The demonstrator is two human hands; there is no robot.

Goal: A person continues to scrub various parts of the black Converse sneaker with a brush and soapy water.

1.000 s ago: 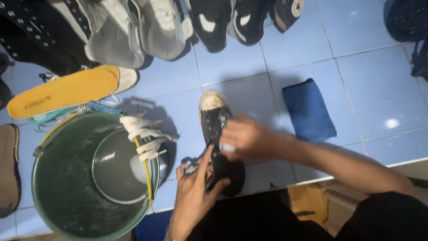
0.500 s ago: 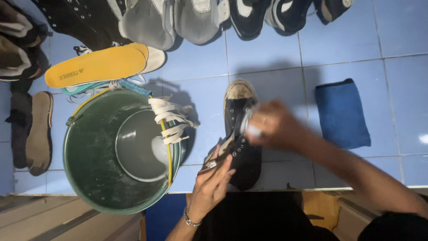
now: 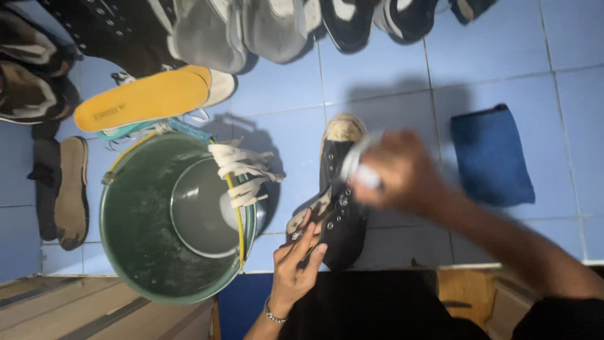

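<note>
A black high-top sneaker (image 3: 340,217) with a dirty white toe cap lies on the blue tile floor, toe pointing away from me. My left hand (image 3: 296,264) grips its side near the metal eyelets, holding the upper open. My right hand (image 3: 396,170), blurred by motion, is over the sneaker's front and is closed on a small white thing, a brush or cloth (image 3: 360,165); I cannot tell which.
A green bucket (image 3: 135,252) with a smaller bowl inside and white laces (image 3: 242,167) draped over its rim stands left of the sneaker. A yellow insole (image 3: 141,97), a row of shoes (image 3: 264,28) at the top, a blue cloth (image 3: 491,154) right, dark sandals (image 3: 63,189) far left.
The view has shifted, so the scene sits further right and lower. My right hand has slid along the sneaker's upper toward the toe and back, now blurred. My left hand keeps its grip.
</note>
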